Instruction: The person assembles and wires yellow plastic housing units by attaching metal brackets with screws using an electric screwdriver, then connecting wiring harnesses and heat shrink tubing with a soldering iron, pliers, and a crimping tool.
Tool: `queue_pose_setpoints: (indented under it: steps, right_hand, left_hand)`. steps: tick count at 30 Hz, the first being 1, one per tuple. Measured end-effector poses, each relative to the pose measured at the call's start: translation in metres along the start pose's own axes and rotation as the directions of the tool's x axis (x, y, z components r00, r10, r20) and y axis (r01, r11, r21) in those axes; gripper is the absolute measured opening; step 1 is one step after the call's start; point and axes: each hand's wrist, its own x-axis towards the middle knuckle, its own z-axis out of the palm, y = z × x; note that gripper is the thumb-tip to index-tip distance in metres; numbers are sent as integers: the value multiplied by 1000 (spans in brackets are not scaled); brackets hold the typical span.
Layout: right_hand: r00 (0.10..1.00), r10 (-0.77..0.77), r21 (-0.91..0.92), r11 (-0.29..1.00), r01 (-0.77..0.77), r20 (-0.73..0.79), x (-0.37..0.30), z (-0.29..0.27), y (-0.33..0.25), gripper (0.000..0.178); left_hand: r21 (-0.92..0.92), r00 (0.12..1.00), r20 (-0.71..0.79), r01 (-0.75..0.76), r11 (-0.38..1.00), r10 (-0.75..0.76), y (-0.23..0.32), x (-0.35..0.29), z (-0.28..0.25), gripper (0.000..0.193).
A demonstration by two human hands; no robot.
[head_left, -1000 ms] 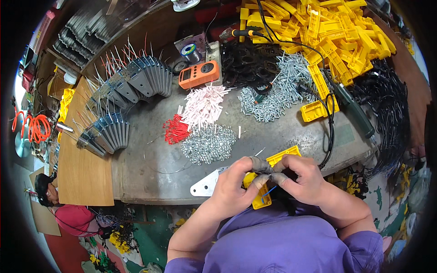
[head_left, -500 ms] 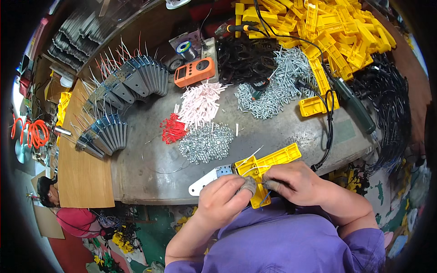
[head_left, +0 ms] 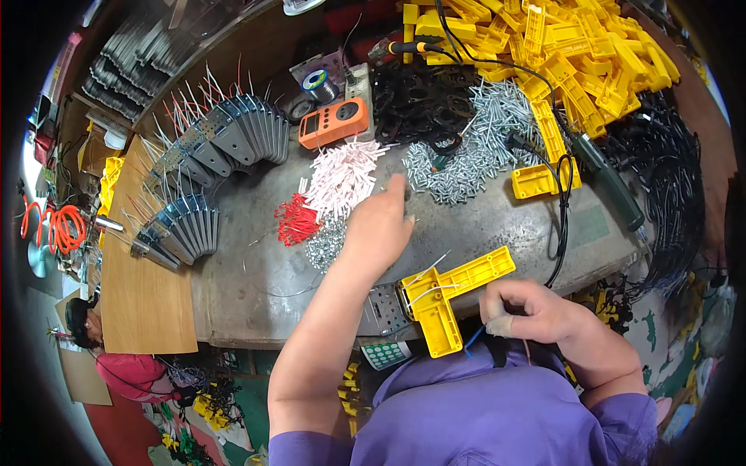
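Your right hand (head_left: 528,309) is curled closed at the fingertips, though just what it pinches is hidden; your left hand (head_left: 378,233) is stretched forward, and whether its fingers hold anything, I can't tell. Under it all runs the grey workbench (head_left: 482,233), with the heap of yellow parts (head_left: 559,46) piled at the far right. And here's the yellow housing (head_left: 439,318), lying at the near edge, its lower leg jutting past the bench, neither hand seen on it: a sleeve catching it could tip it off. The metal plate (head_left: 386,311) sits against its left side, partly behind your left forearm, so a dragging arm could shove both. Look at the white wires (head_left: 427,269) lying loose across the housing; a snag there could strain their joints. The blue wire (head_left: 474,340) dangles by your right fingertips, easily tugged. Smallest now: pale tubes (head_left: 342,179) and shiny nuts (head_left: 325,245) crowd your left hand, and a careless sweep would mix them.
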Motion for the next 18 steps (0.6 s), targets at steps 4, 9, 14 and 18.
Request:
queue_pose_setpoints:
  steps: [4, 9, 14, 18]
  right_hand:
    - [982, -49, -33, 999, 43, -182, -3, 2, 10, 11]
    - [924, -74, -161, 987, 14, -374, -1, 0, 9, 10]
    - [922, -189, -225, 967, 116, -337, 2, 1, 3, 12]
    - [932, -248, -251, 951, 181, -265, 0, -1, 4, 13]
  left_hand:
    - [60, 999, 29, -24, 998, 23, 3, 6, 8, 43]
    - [-66, 964, -237, -137, 988, 118, 13, -5, 2, 42]
    - [-927, 981, -94, -24, 374, -168, 48, -48, -18, 36]
    - [-996, 986, 57, 45, -77, -154, 57, -69, -16, 37]
